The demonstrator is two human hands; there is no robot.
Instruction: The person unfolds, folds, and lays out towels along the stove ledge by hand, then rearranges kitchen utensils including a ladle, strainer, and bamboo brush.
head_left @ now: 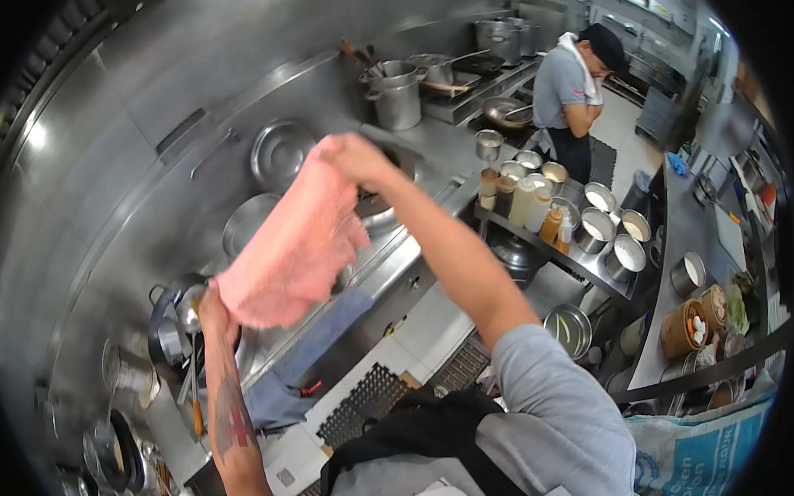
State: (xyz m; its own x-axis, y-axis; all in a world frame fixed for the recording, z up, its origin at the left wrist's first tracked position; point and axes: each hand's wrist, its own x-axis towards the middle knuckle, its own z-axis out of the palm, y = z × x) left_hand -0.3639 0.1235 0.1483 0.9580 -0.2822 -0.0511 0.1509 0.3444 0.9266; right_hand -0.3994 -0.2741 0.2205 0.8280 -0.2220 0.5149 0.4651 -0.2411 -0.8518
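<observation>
A pink cloth (293,238) hangs stretched at a slant between my two hands, above the steel cooking counter. At its lower left corner, my left hand (214,312) is closed on the edge. The upper corner is gripped by my right hand (355,159), slightly blurred. Just beside my left hand are a steel ladle (189,309) and dark-handled pans. Behind the cloth, a round steel lid (282,154) leans against the wall. A blue-grey cloth (317,343) drapes along the counter's front edge.
A co-worker (562,93) in a black cap stands at the back right. Sauce bottles (535,204) and several steel pots (626,256) crowd a side counter on my right. A tall steel pot (398,95) with utensils stands behind. Black perforated mats (367,405) lie on the floor.
</observation>
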